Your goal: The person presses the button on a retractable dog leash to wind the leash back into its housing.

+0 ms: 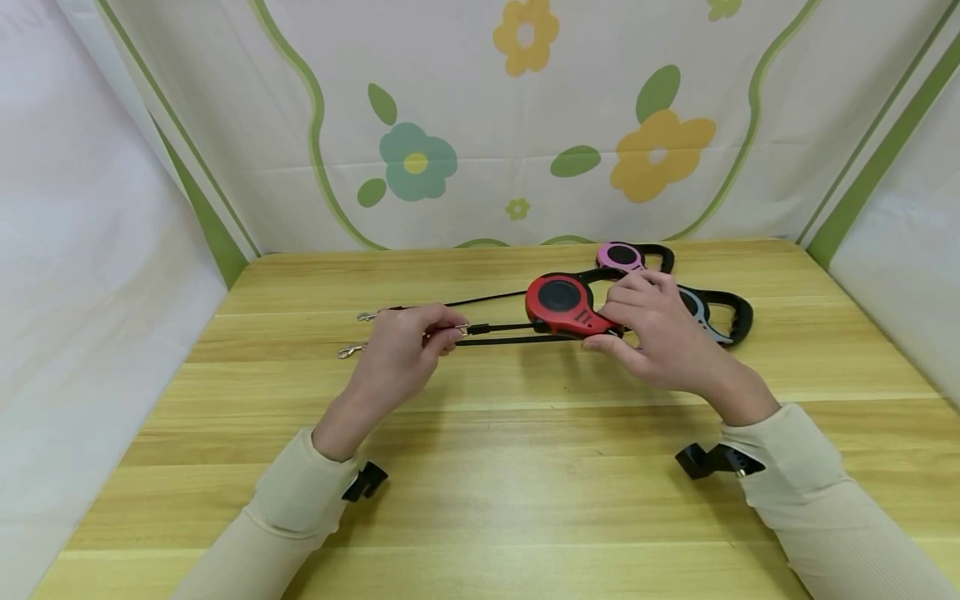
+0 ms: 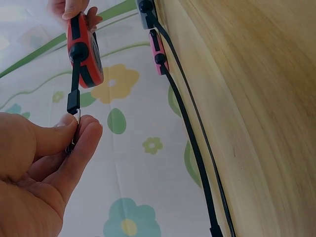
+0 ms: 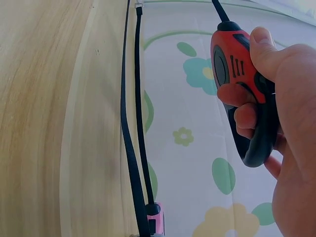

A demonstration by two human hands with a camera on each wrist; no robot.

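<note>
Red retractable leash (image 1: 564, 306) gripped in the right hand (image 1: 660, 337), its clip (image 2: 75, 116) pinched by left hand (image 1: 401, 350) fingertips, strap barely extended; pink leash (image 1: 621, 255) and grey leash (image 1: 708, 312) lie with straps drawn out.

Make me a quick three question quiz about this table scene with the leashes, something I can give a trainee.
1. True or false: the right hand grips the red leash lifted off the table.
2. What do the left hand fingers pinch? A) the pink leash B) the metal clip at the end of the red leash's tape C) nothing
3. How many retractable leashes are in view?

Key: 1 true. 2 B. 3 three: red, pink and grey leash.
</note>
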